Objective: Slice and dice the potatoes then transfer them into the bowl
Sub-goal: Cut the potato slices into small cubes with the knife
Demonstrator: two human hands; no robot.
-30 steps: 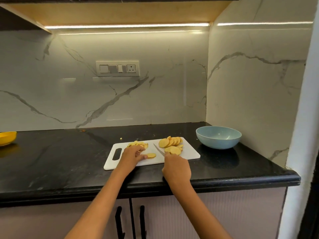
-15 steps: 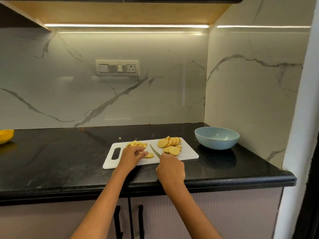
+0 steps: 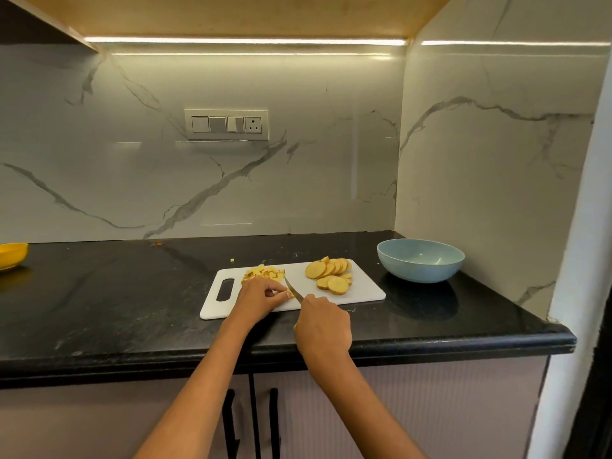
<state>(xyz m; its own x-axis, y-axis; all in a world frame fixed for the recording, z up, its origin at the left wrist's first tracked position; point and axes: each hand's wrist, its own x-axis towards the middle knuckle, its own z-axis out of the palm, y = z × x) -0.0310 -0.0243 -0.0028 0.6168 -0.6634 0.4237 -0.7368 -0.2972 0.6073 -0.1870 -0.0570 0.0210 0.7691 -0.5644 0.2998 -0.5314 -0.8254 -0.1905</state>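
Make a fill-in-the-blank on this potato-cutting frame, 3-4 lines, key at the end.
1. The right hand grips a ____ whose blade angles toward the left hand.
2. The blue bowl holds ____ potato.
3. The round potato slices lie on the ____ half of the white cutting board.
4. The diced pieces sit just beyond the ____ hand.

Missing words: knife; no; right; left

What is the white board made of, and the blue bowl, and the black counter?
The white cutting board looks like matte plastic, with a moulded handle slot. The blue bowl is smooth and glossy, maybe ceramic or melamine; I cannot tell which. The black counter looks like polished stone, speckled and reflective.
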